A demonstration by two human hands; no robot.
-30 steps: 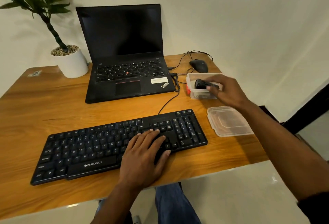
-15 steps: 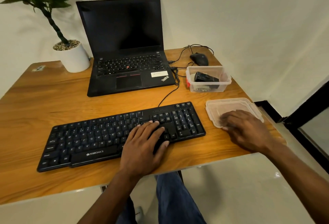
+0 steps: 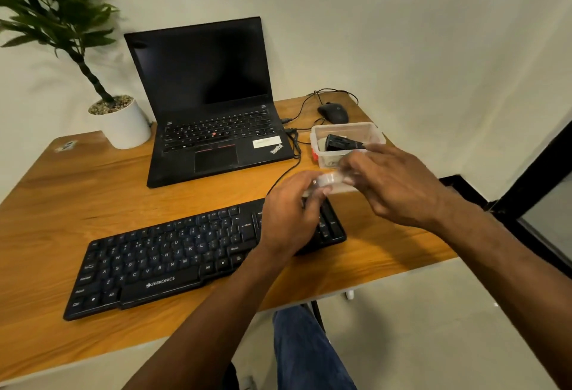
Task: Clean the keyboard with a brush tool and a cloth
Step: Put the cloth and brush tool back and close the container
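Holding the clear plastic lid (image 3: 332, 179) between them, the left hand (image 3: 289, 216) and right hand (image 3: 393, 187) each pinch an edge above the black keyboard (image 3: 173, 259), whose right end lies under the left hand; beyond the right hand sits the open container (image 3: 368, 132) with the black brush tool (image 3: 340, 143); bare table (image 3: 383, 253) runs beneath the right wrist to its front edge.
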